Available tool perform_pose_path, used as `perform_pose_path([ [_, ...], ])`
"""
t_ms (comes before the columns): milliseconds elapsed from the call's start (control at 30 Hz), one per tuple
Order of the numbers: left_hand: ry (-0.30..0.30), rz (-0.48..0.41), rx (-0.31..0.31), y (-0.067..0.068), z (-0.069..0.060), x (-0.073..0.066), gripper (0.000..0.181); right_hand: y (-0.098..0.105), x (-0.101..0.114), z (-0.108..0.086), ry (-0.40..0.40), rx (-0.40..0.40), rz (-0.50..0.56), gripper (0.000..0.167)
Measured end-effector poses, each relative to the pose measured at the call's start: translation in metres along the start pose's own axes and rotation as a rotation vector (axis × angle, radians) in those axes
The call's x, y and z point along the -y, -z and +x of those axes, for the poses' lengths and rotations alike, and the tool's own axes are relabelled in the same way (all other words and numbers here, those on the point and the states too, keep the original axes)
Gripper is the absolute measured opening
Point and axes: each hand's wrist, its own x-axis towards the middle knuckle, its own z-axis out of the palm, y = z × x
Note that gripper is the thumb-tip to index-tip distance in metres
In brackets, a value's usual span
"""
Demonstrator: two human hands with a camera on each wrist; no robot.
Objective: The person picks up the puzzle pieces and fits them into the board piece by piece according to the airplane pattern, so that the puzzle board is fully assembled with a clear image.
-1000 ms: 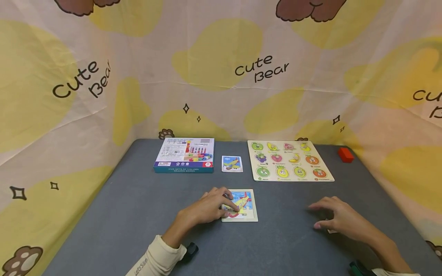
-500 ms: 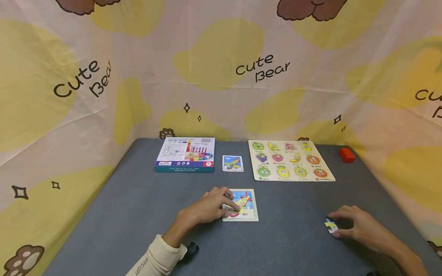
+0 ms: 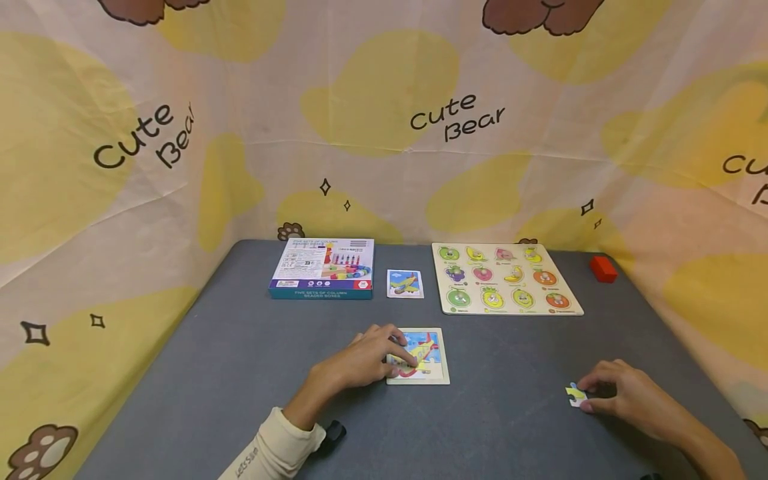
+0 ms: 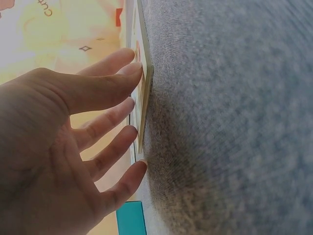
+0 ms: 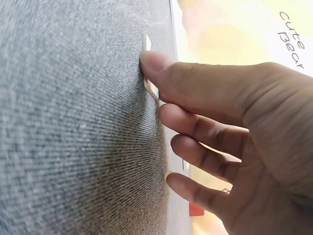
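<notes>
In the head view, my left hand [image 3: 367, 357] rests its fingertips on a square wooden jigsaw board [image 3: 443, 373] with a yellow airplane picture, covering its left part. The left wrist view shows the board [image 4: 147, 81] edge-on, lying flat, with the thumb [image 4: 110, 90] and fingers spread and fairly straight at it. Over to the right, my right hand [image 3: 630, 398] pinches a small jigsaw piece [image 3: 576, 395] between thumb and finger. That piece, yellow, white and blue, is at the tabletop. In the right wrist view, the thumb hides much of the piece [image 5: 153, 89].
A toy box [image 3: 321, 270] lies at the back left. Beside it is an airplane picture card [image 3: 405, 285]. A fruit picture board [image 3: 507, 280] and a red block [image 3: 603, 269] lie at the back right. Printed cloth [image 3: 372, 120] hangs behind the grey table [image 3: 498, 427].
My right hand has shifted right and slightly toward me, and now pinches the jigsaw piece that was mostly hidden beneath it. My left hand stays on the jigsaw board.
</notes>
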Motion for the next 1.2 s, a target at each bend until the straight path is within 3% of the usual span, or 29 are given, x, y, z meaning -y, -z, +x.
perform_pose_path([
  [467,-0.012,0.006,0.006,0.001,0.000,-0.001,0.028,-0.001,0.005,0.000,-0.041,-0.018,-0.027,0.029],
  [700,-0.039,-0.003,-0.014,0.001,-0.002,0.000,0.028,-0.004,0.008,0.004,0.006,-0.050,-0.028,0.030],
  [900,-0.026,0.004,-0.010,0.001,-0.002,-0.001,0.028,-0.012,0.016,0.016,0.048,-0.054,-0.006,0.032],
  [1200,-0.023,-0.002,-0.005,0.001,-0.002,-0.001,0.028,-0.021,0.044,0.048,0.069,0.094,0.012,0.023],
])
